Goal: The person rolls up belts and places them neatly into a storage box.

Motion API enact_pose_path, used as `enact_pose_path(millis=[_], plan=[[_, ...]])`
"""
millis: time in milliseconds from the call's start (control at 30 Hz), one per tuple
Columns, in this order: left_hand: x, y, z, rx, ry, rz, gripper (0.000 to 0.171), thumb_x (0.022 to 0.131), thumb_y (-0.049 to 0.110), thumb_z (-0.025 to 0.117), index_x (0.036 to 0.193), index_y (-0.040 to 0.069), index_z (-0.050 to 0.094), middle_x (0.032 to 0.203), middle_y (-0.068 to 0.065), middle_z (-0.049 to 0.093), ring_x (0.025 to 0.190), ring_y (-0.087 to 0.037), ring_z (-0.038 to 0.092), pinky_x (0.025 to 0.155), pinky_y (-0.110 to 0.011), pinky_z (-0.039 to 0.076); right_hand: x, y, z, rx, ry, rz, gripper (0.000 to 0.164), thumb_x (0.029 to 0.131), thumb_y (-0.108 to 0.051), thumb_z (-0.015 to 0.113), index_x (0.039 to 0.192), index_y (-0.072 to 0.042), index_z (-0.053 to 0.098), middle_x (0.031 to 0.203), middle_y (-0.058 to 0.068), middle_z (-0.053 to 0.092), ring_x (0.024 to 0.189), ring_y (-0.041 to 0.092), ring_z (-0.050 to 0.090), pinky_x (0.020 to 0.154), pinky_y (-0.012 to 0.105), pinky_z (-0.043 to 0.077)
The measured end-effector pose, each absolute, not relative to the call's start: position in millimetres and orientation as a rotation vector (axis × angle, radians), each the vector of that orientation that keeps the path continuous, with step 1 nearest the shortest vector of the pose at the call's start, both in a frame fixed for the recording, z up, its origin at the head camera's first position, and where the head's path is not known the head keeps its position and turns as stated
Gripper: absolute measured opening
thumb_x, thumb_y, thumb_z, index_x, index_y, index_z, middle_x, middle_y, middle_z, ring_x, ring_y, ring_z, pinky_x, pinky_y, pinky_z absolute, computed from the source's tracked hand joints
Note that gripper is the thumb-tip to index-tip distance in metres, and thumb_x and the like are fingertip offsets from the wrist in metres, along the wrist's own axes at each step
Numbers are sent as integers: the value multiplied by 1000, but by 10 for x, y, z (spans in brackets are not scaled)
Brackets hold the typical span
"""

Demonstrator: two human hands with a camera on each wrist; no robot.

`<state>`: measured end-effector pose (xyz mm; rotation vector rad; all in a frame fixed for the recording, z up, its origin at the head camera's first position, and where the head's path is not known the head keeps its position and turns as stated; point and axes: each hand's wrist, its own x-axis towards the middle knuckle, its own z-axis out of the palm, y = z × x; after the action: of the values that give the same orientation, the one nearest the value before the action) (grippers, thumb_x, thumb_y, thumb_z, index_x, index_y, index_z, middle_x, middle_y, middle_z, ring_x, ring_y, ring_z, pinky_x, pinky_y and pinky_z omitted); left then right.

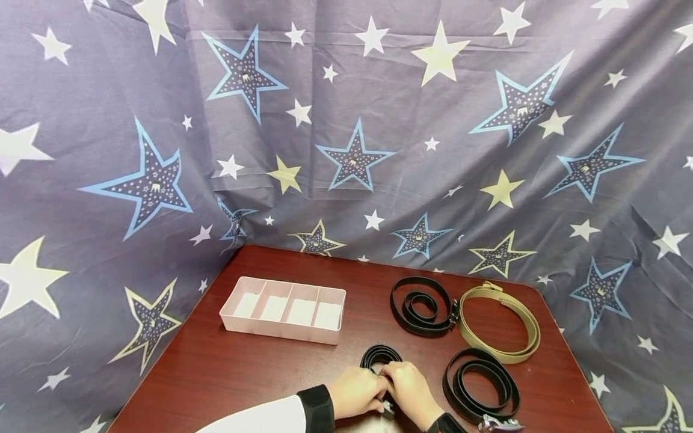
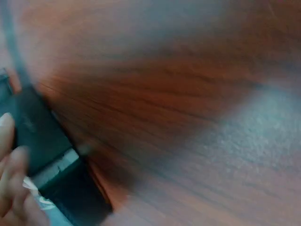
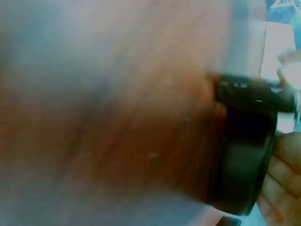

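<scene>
Near the front edge of the table, both hands hold a black belt [image 1: 381, 349] whose strap is rolled into a coil. The left hand [image 1: 357, 392] grips it from the left, and a silver buckle part shows just below the fingers. From the right, the right hand [image 1: 412, 394] holds the same belt, its fingers close against the left hand's. In the left wrist view the black strap [image 2: 42, 127] passes beside the fingertips, with a pale metal edge across it. The right wrist view is blurred; a dark strap section [image 3: 247, 160] lies against the fingers [image 3: 284, 174].
A pale pink divided tray [image 1: 281, 329] stands at the back left of the red-brown table [image 1: 260, 367]. To the right lie a coiled black belt [image 1: 397, 307], a tan belt [image 1: 533, 328] and another black belt [image 1: 511, 385] with a silver buckle. Star-patterned cloth [image 1: 352, 90] hangs behind.
</scene>
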<state>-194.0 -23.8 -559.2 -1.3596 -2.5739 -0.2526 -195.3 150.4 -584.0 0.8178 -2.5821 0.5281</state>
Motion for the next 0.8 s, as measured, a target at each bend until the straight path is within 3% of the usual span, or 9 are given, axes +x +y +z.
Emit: enact_pose_path(millis=[100, 167, 300, 367, 467, 600, 667, 800], plan=[[-2021, -235, -5704, -1264, -2605, -339, 35, 69, 43, 80, 64, 26, 51, 60, 19, 44, 54, 6, 39, 48, -14, 30, -1917, 1558, -5809, 938, -2604, 556, 13, 80, -8, 69, 76, -19, 62, 70, -11, 55, 67, 4, 55, 61, 23, 45], [-2053, -235, -5755, -1189, -2682, -442, 38, 68, 42, 81, 66, 24, 48, 61, 19, 41, 56, 4, 38, 48, -15, 30, -1890, 1618, -5719, 1066, -2683, 610, 11, 81, -9, 67, 89, -16, 66, 83, -9, 61, 78, 7, 60, 69, 25, 49], [-2066, -245, -5728, -1076, -2809, -574, 46, 65, 43, 84, 80, 22, 46, 66, 18, 44, 59, 3, 43, 49, -17, 34, -1863, 1717, -5560, 1192, -2918, 711, 35, 87, -24, 68, 119, -11, 60, 115, -1, 63, 107, 13, 60, 88, 30, 50], [-2068, -259, -5676, -1078, -2832, -604, 50, 64, 43, 85, 87, 21, 46, 69, 16, 48, 61, 3, 45, 51, -17, 36, -1871, 1727, -5550, 1164, -2981, 738, 49, 87, -35, 70, 126, -10, 54, 120, 3, 63, 111, 14, 60, 90, 31, 50], [-2103, -289, -5609, -1137, -2877, -727, 48, 67, 38, 84, 95, 16, 51, 68, 13, 54, 59, 4, 47, 53, -14, 38, -1887, 1717, -5598, 1112, -2944, 815, 53, 82, -38, 72, 121, -9, 50, 112, 4, 65, 103, 13, 63, 84, 28, 51], [-2180, -302, -5522, -1217, -2918, -850, 18, 81, 19, 75, 93, 10, 65, 61, 11, 58, 53, 9, 44, 53, -8, 37, -1898, 1720, -5642, 1095, -2892, 872, 52, 80, -30, 75, 116, -9, 45, 105, 4, 67, 95, 12, 65, 79, 26, 52], [-2218, -278, -5495, -1233, -2915, -790, 4, 85, 14, 69, 88, 12, 70, 61, 12, 60, 53, 10, 44, 55, -7, 37, -1895, 1724, -5655, 1081, -2884, 873, 53, 79, -28, 76, 115, -9, 43, 104, 3, 66, 93, 11, 65, 78, 25, 51], [-2276, -177, -5479, -1223, -2880, -483, 7, 80, 19, 72, 74, 21, 70, 62, 17, 60, 54, 7, 46, 54, -11, 38, -1866, 1720, -5692, 1039, -2841, 858, 54, 76, -26, 79, 111, -7, 42, 100, 3, 61, 88, 9, 62, 74, 22, 49]])
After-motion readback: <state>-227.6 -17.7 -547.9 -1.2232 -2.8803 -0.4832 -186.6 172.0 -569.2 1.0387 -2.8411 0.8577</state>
